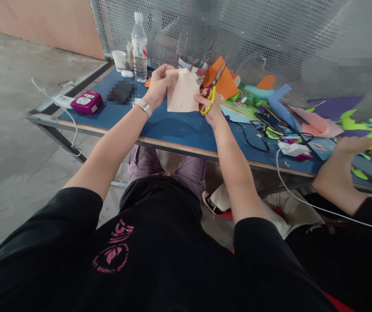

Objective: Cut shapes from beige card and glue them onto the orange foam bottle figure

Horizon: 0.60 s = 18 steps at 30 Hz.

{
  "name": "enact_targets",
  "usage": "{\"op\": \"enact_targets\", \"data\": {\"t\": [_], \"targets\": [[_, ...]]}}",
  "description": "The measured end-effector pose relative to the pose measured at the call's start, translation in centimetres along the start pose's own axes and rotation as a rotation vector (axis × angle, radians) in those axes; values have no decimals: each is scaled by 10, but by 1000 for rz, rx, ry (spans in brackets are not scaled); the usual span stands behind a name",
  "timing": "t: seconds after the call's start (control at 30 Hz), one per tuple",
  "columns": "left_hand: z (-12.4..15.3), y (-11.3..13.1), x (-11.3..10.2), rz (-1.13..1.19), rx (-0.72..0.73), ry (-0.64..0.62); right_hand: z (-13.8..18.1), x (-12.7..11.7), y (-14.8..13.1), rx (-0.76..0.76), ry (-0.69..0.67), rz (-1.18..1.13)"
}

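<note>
My left hand (158,85) is closed on the upper left edge of a pale pink foam sheet (182,92), held up over the blue table (173,128). My right hand (211,108) grips yellow-handled scissors (210,97) at the sheet's right edge, the blades pointing up and away. A pale watch sits on my left wrist.
A water bottle (139,47), a paper cup (119,60) and a magenta box (86,102) stand at the table's left. Orange, green, blue, pink and purple foam scraps (270,102) and black cables cover the right. Another person's hand (351,151) works at the right edge. Mesh screen behind.
</note>
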<state>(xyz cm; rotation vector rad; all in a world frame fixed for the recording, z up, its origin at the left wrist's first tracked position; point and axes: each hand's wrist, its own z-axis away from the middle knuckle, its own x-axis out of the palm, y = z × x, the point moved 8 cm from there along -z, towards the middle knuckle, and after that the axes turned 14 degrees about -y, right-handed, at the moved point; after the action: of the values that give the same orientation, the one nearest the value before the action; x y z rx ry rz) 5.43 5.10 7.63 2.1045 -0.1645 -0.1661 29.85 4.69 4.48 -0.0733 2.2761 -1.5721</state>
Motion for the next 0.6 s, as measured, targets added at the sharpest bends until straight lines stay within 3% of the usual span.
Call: {"op": "enact_targets", "data": {"t": [0.07, 0.2, 0.4, 0.6], "targets": [[-10, -14, -7, 92, 106, 29, -6, -20, 10, -65, 136, -7], [-23, -39, 3, 30, 84, -133, -16, -49, 16, -160, 296, 74], [-15, -38, 19, -64, 44, -334, -18, -60, 13, -132, 298, 271], [-10, -31, 20, -96, -19, -335, -10, -55, 5, -148, 353, 495]]}}
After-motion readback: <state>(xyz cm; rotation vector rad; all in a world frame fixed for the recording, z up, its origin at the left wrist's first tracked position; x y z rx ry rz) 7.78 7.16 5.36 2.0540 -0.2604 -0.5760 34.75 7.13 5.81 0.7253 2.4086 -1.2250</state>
